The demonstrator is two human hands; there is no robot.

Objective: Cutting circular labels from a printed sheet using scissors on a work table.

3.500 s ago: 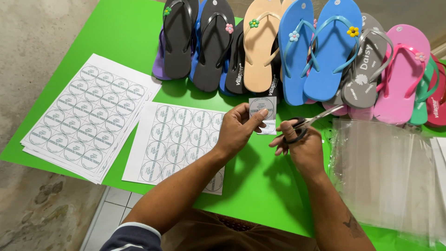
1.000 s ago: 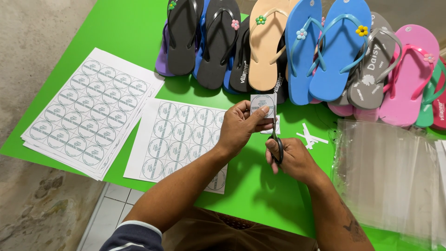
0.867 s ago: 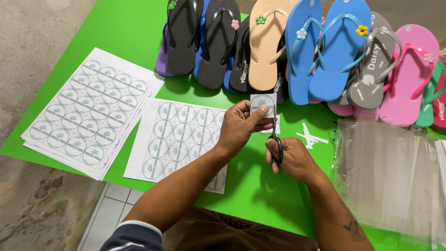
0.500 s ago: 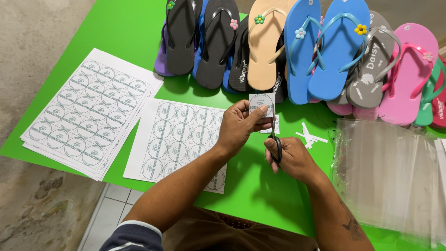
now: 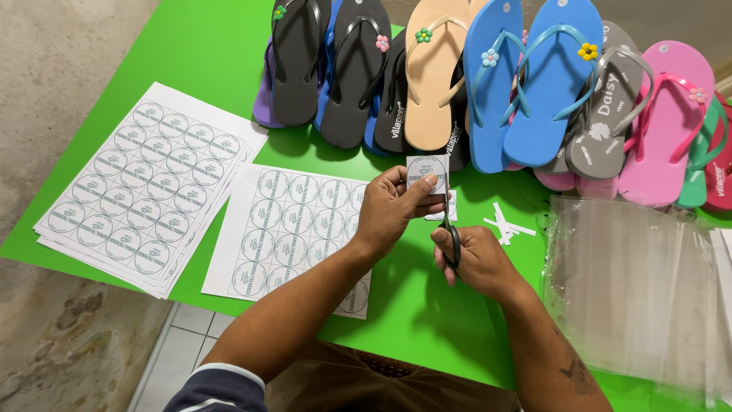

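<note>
Hands work close together above the green bench [image 5: 213, 53]: left hand [image 5: 393, 210] pinches a small square white paper label [image 5: 427, 173], right hand [image 5: 476, 259], now drawn in beneath it, grips black-handled scissors [image 5: 451, 236] cutting upward.

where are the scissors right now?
In the head view, the scissors are in the right hand, just right of centre over the green table, blades up at the small paper label held by the left hand.

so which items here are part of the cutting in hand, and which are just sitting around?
In use:
left hand holding a small paper label
right hand working black-handled scissors
partly cut label sheet

Lying about:
stack of label sheets
flip-flops
clear plastic bags
paper offcuts
</note>
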